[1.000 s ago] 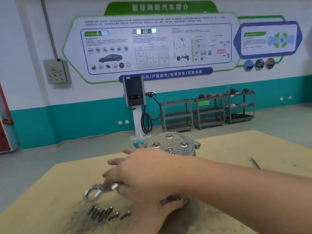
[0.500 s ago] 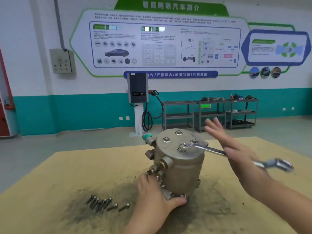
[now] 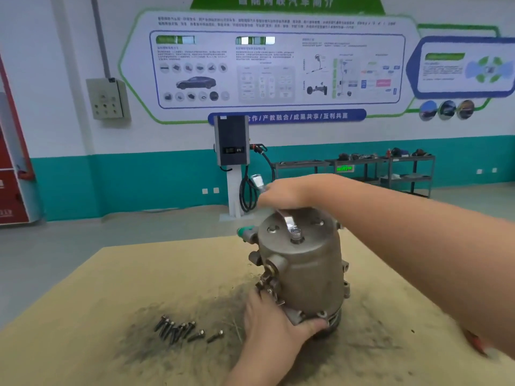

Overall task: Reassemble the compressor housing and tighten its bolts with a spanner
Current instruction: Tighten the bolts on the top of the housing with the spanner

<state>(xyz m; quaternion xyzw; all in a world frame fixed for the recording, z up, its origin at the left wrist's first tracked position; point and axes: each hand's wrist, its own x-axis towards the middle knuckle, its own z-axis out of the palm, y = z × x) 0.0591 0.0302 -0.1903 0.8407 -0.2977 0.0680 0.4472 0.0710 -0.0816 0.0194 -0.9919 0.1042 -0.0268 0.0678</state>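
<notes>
We see the grey cylindrical metal compressor housing (image 3: 303, 263) standing upright on the tan, grime-smudged table (image 3: 117, 280). The left hand (image 3: 274, 320) grips its base, while the right hand (image 3: 284, 192) holds the silver spanner (image 3: 287, 218), its end set on a top bolt (image 3: 296, 234). Loose dark bolts (image 3: 181, 330) lie just left of the housing.

The right hand (image 3: 281, 195) hides the spanner's (image 3: 288, 222) middle; the wall poster's (image 3: 278, 68) small print is unreadable.

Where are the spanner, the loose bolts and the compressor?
spanner (image 3: 289, 224), head view, ring end on a top bolt.
loose bolts (image 3: 178, 328), head view, middle of the cluster.
compressor (image 3: 312, 277), head view, side wall.
</notes>
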